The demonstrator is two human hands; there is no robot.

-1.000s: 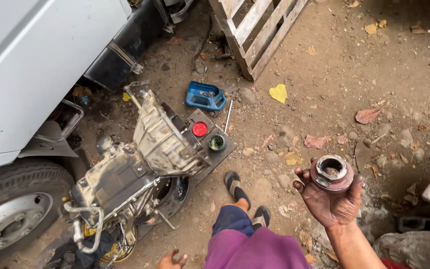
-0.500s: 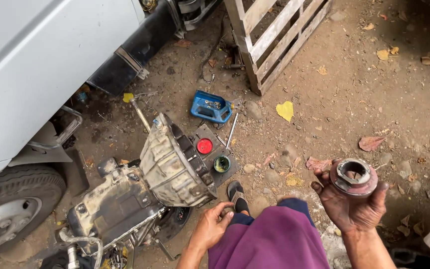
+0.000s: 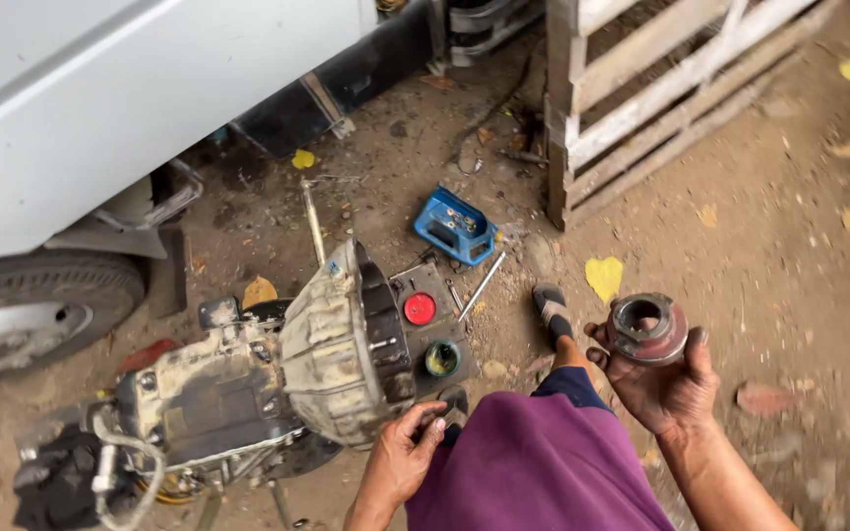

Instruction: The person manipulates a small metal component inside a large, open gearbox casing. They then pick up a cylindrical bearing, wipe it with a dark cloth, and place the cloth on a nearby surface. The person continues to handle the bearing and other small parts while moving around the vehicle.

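My right hand [image 3: 663, 385] is raised palm up and holds a round, rusty metal bearing part [image 3: 647, 327] with a hole through its middle. A dirty gearbox [image 3: 268, 379] lies on the dirt, its bell housing [image 3: 346, 344] turned toward me. My left hand [image 3: 403, 454] reaches down to the lower rim of the bell housing, fingers curled against it. Whether it holds anything small I cannot tell. My knee in purple cloth [image 3: 533, 467] and a foot in a sandal [image 3: 551, 307] are between the hands.
A dark tray [image 3: 437, 334] with a red cap and a green tin lies beside the housing. A blue socket box [image 3: 455, 225], a metal rod [image 3: 482, 285], a wooden pallet [image 3: 641, 88], a white vehicle body [image 3: 120, 88] and its tyre [image 3: 36, 310] surround the spot.
The view has moved closer to the gearbox. My left hand has come forward to the bell housing's lower rim. My right hand still holds the round part, now a little higher.
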